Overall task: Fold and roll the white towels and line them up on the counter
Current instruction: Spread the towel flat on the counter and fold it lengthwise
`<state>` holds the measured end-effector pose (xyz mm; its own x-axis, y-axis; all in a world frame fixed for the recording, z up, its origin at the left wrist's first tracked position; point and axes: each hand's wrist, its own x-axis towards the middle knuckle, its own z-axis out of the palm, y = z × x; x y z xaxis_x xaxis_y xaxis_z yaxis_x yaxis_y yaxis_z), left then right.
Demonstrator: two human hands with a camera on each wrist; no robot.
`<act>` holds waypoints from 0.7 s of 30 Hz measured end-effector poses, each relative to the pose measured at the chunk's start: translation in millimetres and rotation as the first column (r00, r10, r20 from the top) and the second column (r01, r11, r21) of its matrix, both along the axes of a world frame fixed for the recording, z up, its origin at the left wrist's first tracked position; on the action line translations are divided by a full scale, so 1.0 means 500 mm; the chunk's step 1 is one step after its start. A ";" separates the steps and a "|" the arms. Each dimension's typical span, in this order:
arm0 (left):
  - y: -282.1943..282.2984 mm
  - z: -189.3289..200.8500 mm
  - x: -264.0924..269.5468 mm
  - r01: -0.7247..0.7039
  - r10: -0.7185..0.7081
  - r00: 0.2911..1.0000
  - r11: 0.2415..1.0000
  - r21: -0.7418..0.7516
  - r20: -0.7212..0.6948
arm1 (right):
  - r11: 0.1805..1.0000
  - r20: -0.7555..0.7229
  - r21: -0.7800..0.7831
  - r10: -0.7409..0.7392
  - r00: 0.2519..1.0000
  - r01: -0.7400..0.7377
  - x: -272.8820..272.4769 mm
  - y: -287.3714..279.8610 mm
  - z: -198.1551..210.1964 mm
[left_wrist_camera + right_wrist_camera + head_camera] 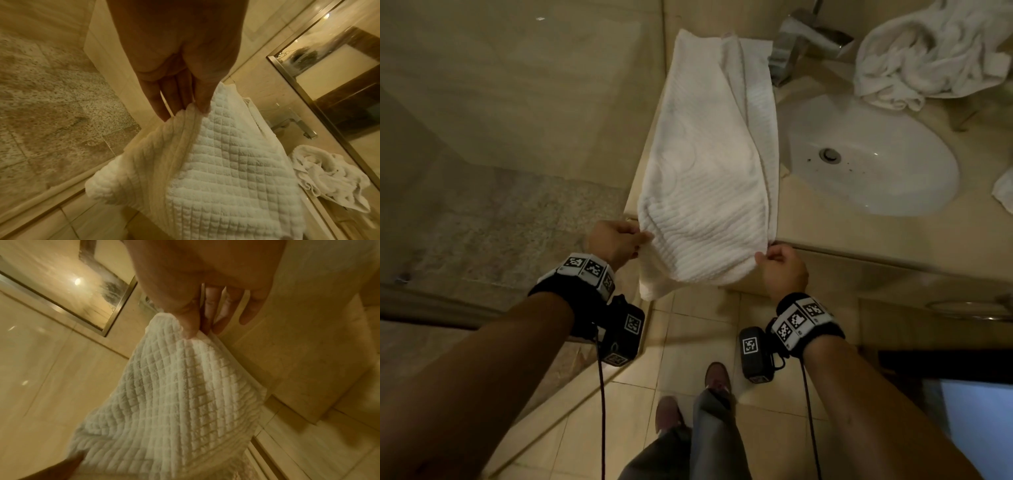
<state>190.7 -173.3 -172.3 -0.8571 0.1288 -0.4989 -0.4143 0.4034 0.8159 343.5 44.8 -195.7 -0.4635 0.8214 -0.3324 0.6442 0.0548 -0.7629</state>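
Note:
A long white waffle-weave towel [709, 164] lies lengthwise on the beige counter [825, 229], left of the sink, folded over itself along its length. Its near end hangs past the counter's front edge. My left hand [616, 240] pinches the near left corner [185, 112] of the towel [226, 170]. My right hand [779, 262] pinches the near right corner [189, 335] between thumb and fingers, the towel [174, 394] sagging between both hands. A crumpled pile of white towels [935, 51] sits at the back right of the counter.
A white oval sink [873, 161] is set in the counter right of the towel, with a chrome faucet [798, 37] behind it. Another bit of white cloth [1005, 186] shows at the right edge. A glass shower panel [517, 102] stands on the left. My feet stand on the tiled floor [688, 342].

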 end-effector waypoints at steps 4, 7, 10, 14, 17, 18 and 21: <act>-0.003 0.025 -0.013 -0.062 0.064 0.996 0.998 0.030 -0.063 | 0.998 0.028 0.042 -0.046 0.999 0.045 0.015 0.008 0.003; -0.001 0.041 -0.018 -0.078 0.078 0.994 0.997 0.007 -0.074 | 0.997 0.018 0.041 -0.059 0.998 0.059 0.006 0.010 0.005; -0.002 0.046 -0.015 -0.113 0.114 0.993 0.993 0.025 -0.026 | 0.997 0.033 0.009 -0.083 0.996 0.083 0.002 0.015 0.005; -0.009 0.029 -0.015 -0.144 0.144 0.990 0.990 0.002 -0.008 | 0.998 0.033 0.001 -0.058 0.998 0.058 0.002 0.015 -0.005; -0.001 0.014 -0.010 -0.106 0.101 0.993 0.989 -0.099 -0.055 | 0.995 0.064 -0.023 -0.095 0.993 0.097 -0.005 0.009 -0.010; 0.006 0.013 -0.007 -0.077 0.073 0.996 0.992 -0.105 -0.042 | 0.993 0.068 -0.042 -0.110 0.992 0.113 -0.008 0.010 -0.009; 0.032 0.010 -0.008 -0.030 0.032 0.991 0.999 -0.015 0.130 | 0.988 0.088 -0.100 -0.107 0.990 0.115 -0.012 0.017 -0.006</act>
